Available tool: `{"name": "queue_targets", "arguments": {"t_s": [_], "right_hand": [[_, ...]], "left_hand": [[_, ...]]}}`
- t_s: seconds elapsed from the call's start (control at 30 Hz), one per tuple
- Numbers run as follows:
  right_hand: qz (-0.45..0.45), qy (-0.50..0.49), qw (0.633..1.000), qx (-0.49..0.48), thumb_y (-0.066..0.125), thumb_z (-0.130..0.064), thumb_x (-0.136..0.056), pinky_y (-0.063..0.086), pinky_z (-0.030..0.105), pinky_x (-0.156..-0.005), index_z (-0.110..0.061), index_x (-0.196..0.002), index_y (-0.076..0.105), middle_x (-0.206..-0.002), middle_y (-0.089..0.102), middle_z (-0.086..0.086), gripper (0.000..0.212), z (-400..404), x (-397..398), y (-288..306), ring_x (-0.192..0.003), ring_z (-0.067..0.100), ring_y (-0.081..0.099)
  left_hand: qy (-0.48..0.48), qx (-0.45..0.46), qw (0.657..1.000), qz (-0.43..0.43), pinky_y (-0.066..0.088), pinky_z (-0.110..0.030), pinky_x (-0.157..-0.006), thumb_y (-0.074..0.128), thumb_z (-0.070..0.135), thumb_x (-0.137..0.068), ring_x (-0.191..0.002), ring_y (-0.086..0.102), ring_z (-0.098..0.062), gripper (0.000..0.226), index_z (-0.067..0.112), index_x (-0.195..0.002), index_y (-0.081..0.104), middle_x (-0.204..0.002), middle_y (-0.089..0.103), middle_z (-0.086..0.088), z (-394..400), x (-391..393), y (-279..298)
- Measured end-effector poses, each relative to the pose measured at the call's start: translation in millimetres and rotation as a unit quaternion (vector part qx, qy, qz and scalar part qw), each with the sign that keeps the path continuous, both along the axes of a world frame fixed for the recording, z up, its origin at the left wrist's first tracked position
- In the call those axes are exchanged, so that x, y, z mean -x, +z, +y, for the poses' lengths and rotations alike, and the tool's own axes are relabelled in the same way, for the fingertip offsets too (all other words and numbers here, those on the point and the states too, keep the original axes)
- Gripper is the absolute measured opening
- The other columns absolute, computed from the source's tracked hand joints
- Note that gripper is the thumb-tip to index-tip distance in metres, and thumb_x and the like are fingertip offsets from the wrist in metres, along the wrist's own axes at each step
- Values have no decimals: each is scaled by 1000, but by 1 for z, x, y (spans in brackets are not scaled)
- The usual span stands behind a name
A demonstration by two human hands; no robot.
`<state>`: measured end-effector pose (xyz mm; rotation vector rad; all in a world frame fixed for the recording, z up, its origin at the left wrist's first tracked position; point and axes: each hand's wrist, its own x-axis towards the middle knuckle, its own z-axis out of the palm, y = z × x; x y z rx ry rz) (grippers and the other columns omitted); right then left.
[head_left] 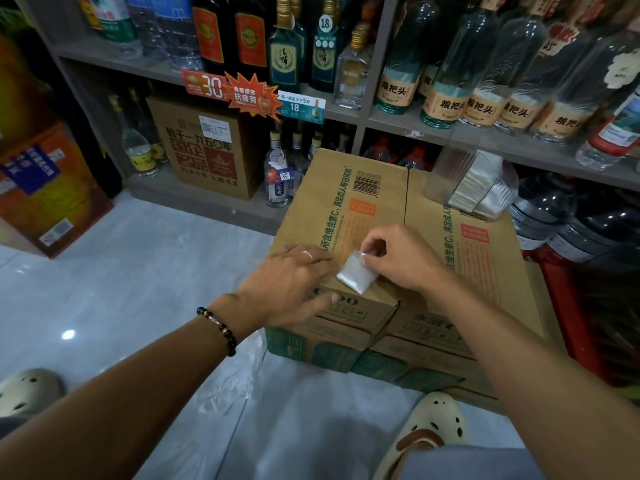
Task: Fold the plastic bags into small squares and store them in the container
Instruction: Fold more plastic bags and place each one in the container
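Head view: folded plastic bag [356, 273], a small square, lies on the cardboard box [349, 216] near its front edge. Right hand [403, 259] pinches the square's top corner with curled fingers. Left hand [291, 285], at 9 o'clock of it, rests flat, fingers together. Clear container [474, 178] of folded bags stands at 1 o'clock.
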<state>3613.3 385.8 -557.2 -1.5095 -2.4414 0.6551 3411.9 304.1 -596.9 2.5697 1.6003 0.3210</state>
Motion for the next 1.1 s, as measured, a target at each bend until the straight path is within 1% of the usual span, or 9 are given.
{"name": "queue_targets", "arguments": {"t_s": [0.1, 0.4, 0.5, 0.57, 0.67, 0.8, 0.9, 1.0, 1.1], "right_hand": [[14, -32, 999, -12, 76, -17, -84, 50, 25, -66, -23, -80, 68, -79, 65, -10, 10, -8, -3, -3, -78, 8, 62], [48, -15, 999, 22, 72, -23, -89, 45, 27, -61, -24, -88, 65, -77, 64, -5, 7, -19, -1, -5, -70, 11, 60], [38, 16, 995, 89, 78, -35, -82, 43, 26, -64, -24, -124, 59, -84, 60, -6, 48, -20, -4, 2, -75, 8, 56], [2, 43, 994, 105, 84, -38, -75, 44, 27, -67, -25, -130, 56, -87, 57, -10, 63, -19, -4, 7, -78, 7, 54], [-14, 37, 994, 102, 84, -33, -76, 44, 30, -67, -23, -109, 65, -84, 57, -9, 39, -16, -2, 6, -76, 10, 54], [-25, 26, 995, 93, 77, -30, -84, 42, 29, -63, -23, -110, 66, -82, 59, -7, 29, -10, -1, 5, -74, 11, 55], [-48, 20, 998, 48, 71, -32, -90, 42, 27, -70, -23, -137, 53, -96, 58, -9, 52, -12, -6, 4, -83, 9, 54], [-75, 67, 990, -96, 59, -34, -96, 42, 30, -92, -23, -142, 49, -125, 51, -7, 48, -25, -16, 1, -113, 11, 47], [-142, 139, 973, -120, 39, -42, -102, 28, 40, -115, -21, -149, 39, -160, 31, -1, 52, -37, -23, -8, -145, 17, 28]], "left_hand": [[34, -57, 997, -42, 51, -41, -92, 39, 50, -90, -105, 63, -25, 56, 13, -126, 59, -121, 64, -6, -7, -9, 0], [117, -23, 989, -91, 37, -39, -97, 52, 47, -94, -111, 53, -21, 43, 21, -128, 57, -118, 63, 0, -3, -31, -6], [108, -25, 990, -91, 37, -38, -96, 54, 46, -94, -112, 53, -22, 43, 22, -130, 58, -119, 64, 0, 3, -26, -6], [103, -26, 991, -83, 37, -37, -95, 57, 47, -93, -111, 54, -22, 44, 23, -130, 59, -119, 64, 0, 6, -23, -5], [87, -23, 992, -85, 38, -37, -91, 61, 45, -91, -110, 55, -23, 44, 22, -129, 60, -118, 65, -1, 7, -18, -4], [73, -30, 994, -77, 40, -38, -91, 63, 43, -90, -108, 56, -23, 43, 21, -128, 61, -116, 65, -1, 7, -15, -5], [68, -40, 994, -76, 41, -39, -91, 64, 41, -90, -107, 57, -23, 42, 20, -126, 62, -115, 65, -1, 8, -14, -5], [66, -52, 994, -63, 42, -40, -90, 65, 41, -89, -104, 58, -24, 40, 19, -122, 64, -111, 66, -2, 10, -14, -8], [67, -70, 994, -54, 45, -40, -84, 63, 43, -88, -99, 61, -25, 38, 18, -117, 67, -104, 67, -2, 11, -14, -11]]}}
